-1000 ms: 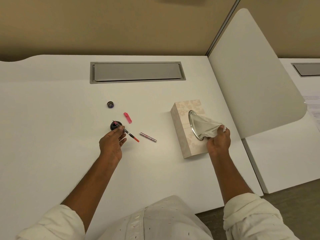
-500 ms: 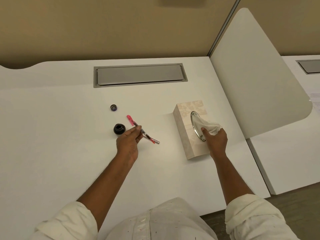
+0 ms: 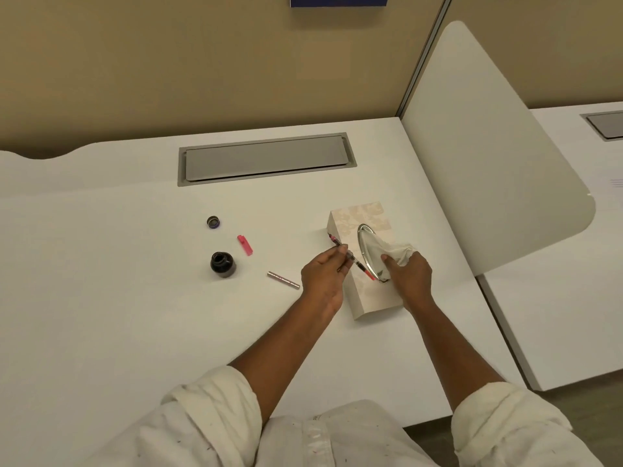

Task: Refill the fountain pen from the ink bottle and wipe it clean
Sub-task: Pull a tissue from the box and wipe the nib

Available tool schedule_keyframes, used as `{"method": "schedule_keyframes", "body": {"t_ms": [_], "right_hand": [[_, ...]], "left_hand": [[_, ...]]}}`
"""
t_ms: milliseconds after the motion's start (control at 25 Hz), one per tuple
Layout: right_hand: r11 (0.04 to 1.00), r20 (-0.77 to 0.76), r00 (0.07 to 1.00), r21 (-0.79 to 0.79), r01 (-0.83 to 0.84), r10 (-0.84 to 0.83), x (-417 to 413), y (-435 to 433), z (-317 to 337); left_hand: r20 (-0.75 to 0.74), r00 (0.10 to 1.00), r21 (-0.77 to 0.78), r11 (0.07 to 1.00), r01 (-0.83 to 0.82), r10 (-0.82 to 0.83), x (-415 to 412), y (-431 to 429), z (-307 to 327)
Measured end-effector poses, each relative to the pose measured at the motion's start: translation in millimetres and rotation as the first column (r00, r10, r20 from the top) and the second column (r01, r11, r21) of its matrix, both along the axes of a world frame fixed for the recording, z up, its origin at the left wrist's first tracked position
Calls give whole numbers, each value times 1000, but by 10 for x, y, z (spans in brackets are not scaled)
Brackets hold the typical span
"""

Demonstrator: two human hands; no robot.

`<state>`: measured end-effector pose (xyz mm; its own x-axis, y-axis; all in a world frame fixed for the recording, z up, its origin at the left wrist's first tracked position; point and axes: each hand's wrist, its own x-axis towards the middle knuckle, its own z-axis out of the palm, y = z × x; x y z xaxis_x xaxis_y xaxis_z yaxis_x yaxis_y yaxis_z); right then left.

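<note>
Left hand (image 3: 323,274) pinched shut on thin pen (image 3: 350,259), right over tissue box (image 3: 365,298). Right hand (image 3: 408,274) pinching soft tissue (image 3: 387,249) at box hole. Open ink bottle (image 3: 222,263) well left of box. Pen light, stiff, maybe inky and slippery: best held mid-body.

A white desk (image 3: 101,298) stood against a tan wall panel (image 3: 168,62), a grey cable hatch (image 3: 266,158) set into its far side. A white rounded divider (image 3: 488,156) separated it from a neighbouring desk (image 3: 556,298) on the right.

pen (image 3: 350,261) middle hidden by left hand (image 3: 323,279)
</note>
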<state>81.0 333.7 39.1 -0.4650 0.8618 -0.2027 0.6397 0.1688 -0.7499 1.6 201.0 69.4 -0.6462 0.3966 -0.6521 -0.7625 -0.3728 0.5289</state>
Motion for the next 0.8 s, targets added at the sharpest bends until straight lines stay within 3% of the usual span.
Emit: {"method": "schedule_keyframes", "body": {"t_ms": [480,800], "right_hand": [[982,44,982,-59,-180,183,11,216,66],[959,-78,970,-153,-240,230,62,321,190]], "left_hand": [[30,998,-138,989,-45,50,331,441,-194],[29,996,-176,982,-73,79,353,473,-235]]}}
